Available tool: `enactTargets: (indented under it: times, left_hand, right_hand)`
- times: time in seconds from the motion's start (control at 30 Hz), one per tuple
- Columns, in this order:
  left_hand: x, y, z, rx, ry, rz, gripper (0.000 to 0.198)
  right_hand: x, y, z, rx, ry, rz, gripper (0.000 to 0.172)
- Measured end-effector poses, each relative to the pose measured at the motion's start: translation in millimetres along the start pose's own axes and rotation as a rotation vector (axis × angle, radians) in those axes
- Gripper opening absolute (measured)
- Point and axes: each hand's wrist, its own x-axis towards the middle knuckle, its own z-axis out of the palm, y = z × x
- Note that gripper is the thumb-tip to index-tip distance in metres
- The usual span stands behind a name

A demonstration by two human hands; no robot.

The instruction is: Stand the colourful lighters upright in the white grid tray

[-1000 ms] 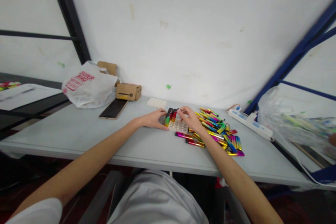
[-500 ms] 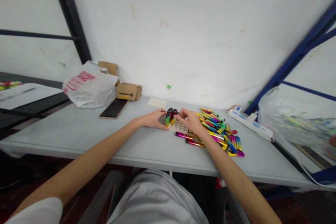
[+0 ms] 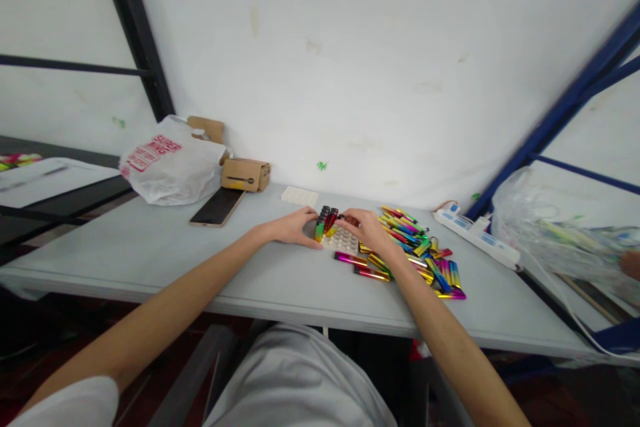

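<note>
A white slotted tray (image 3: pixel 345 241) sits on the table, with several shiny coloured tubes (image 3: pixel 328 219) with black tops standing in its left part. My left hand (image 3: pixel 294 227) rests at the tray's left side, thumb and fingers apart around that end, gripping no tube. Over the tray's right part, my right hand (image 3: pixel 366 227) has its fingers closed around a dark red shiny tube (image 3: pixel 353 221), which they partly hide. A heap of loose metallic tubes (image 3: pixel 400 233) lies to the right, some of it behind my right hand and forearm.
A second white tray (image 3: pixel 300 196) lies near the wall. Leftward are a phone (image 3: pixel 217 207), a small cardboard box (image 3: pixel 245 175) and a white plastic bag (image 3: pixel 173 163). On the right are a power strip (image 3: pixel 477 235), a clear bag (image 3: pixel 540 213) and part of another person's hand (image 3: pixel 631 265).
My right hand has shifted slightly right and turned, and the dark red tube now shows between its fingers. My left hand and the tray have stayed in place.
</note>
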Motion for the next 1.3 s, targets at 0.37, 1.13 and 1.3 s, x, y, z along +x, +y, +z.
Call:
enactTargets:
  times: [0.37, 1.13, 1.3]
  left_hand:
    - [-1, 1, 0.0, -0.005, 0.021, 0.015, 0.082]
    - [1, 0, -0.5, 0.024, -0.001, -0.026, 0.090]
    - [1, -4, 0.7, 0.040, 0.010, -0.008, 0.089]
  right_hand:
    - [3, -10, 19, -0.064, 0.004, 0.089, 0.028]
    - [-18, 102, -42, -0.542, -0.156, 0.759, 0.036]
    - [-17, 100, -46, -0.536, -0.159, 0.674, 0.026]
